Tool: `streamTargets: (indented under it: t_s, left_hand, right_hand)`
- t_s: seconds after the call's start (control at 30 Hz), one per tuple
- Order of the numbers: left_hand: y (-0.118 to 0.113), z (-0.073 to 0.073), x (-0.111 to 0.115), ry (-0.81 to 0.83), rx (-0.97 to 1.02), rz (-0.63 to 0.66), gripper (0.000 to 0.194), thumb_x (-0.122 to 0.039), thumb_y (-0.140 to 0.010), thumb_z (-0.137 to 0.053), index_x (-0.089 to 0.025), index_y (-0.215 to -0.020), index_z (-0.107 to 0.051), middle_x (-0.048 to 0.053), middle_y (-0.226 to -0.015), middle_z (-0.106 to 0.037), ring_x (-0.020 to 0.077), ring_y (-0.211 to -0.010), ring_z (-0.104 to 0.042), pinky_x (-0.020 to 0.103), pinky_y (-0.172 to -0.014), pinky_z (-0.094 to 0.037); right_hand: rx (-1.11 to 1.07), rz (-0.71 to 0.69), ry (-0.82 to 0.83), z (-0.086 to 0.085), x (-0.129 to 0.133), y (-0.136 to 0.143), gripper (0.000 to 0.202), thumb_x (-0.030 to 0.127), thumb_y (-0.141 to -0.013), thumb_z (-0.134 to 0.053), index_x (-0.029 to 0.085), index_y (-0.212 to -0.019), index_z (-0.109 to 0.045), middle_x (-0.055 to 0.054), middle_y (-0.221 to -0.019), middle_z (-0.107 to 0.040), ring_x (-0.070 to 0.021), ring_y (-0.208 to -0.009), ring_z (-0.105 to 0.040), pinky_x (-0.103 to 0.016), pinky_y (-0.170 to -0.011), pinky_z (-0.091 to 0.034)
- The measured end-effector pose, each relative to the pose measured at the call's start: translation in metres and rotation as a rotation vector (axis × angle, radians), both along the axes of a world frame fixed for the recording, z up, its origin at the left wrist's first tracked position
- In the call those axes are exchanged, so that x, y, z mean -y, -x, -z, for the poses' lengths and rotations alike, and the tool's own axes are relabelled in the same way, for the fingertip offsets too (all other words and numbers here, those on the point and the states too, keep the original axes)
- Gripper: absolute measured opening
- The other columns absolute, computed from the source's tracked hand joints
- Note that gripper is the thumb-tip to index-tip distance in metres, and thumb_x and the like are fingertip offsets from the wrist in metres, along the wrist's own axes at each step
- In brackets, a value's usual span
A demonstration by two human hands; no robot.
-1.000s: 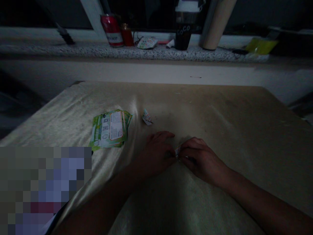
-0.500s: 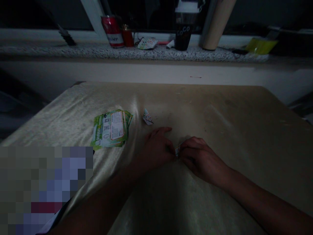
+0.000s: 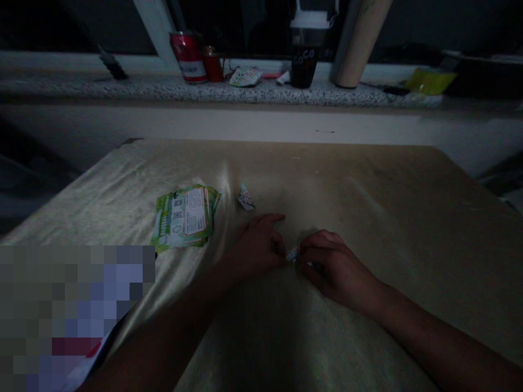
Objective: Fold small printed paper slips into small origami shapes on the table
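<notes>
A small folded piece of printed paper (image 3: 292, 253) shows between my two hands, low over the table. My right hand (image 3: 329, 261) pinches its right end with thumb and fingertips. At the left end, my left hand (image 3: 257, 245) has thumb and index finger closed on the paper's edge, while other fingers stretch out over the tabletop. Part of the paper is covered by my fingers. Beyond my left hand stands another folded paper piece (image 3: 245, 197), pointed at the top. Left of it lies a stack of green printed cards (image 3: 183, 216).
A pale cloth-like cover lies over the table (image 3: 408, 218), wrinkled at left. On the stone windowsill (image 3: 143, 87) behind are a red can (image 3: 188, 57), an orange-red bottle (image 3: 213, 64), crumpled paper (image 3: 245, 77), a lidded cup (image 3: 304, 54), a cardboard tube (image 3: 362, 43) and a yellow packet (image 3: 431, 81).
My left hand has shifted slightly left, away from my right hand. More of the folded paper shows between them. The view has tipped up slightly.
</notes>
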State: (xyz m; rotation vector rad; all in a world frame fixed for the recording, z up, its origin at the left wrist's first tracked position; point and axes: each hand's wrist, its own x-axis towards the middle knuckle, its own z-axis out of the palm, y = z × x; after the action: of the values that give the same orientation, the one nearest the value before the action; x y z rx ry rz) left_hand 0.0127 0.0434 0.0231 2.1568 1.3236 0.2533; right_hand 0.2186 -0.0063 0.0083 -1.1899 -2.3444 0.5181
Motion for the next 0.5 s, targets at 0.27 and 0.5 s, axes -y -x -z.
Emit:
streamTargets:
  t_s: [0.27,0.5]
  left_hand:
    - [-0.002,0.001,0.004,-0.029,-0.002,-0.006,0.002,-0.021,-0.068,-0.076,-0.023,-0.068,-0.075,0.004,-0.151,-0.048,0.0310,-0.136,-0.045,0.050,-0.114,-0.031]
    - [-0.003,0.001,0.007,-0.041,-0.002,-0.015,0.003,-0.024,-0.068,-0.077,-0.022,-0.068,-0.074,0.006,-0.151,-0.048,0.0319,-0.137,-0.045,0.051,-0.114,-0.031]
  right_hand:
    - [-0.013,0.107,-0.029,0.004,0.002,0.009,0.006,0.021,-0.084,-0.071,0.021,-0.078,-0.070,-0.003,-0.087,-0.069,-0.0226,-0.090,-0.060,-0.039,-0.084,-0.042]
    - [0.014,0.184,-0.033,0.004,0.004,0.016,0.010,0.026,-0.084,-0.073,0.021,-0.075,-0.071,-0.002,-0.084,-0.070,-0.0217,-0.086,-0.061,-0.039,-0.083,-0.042]
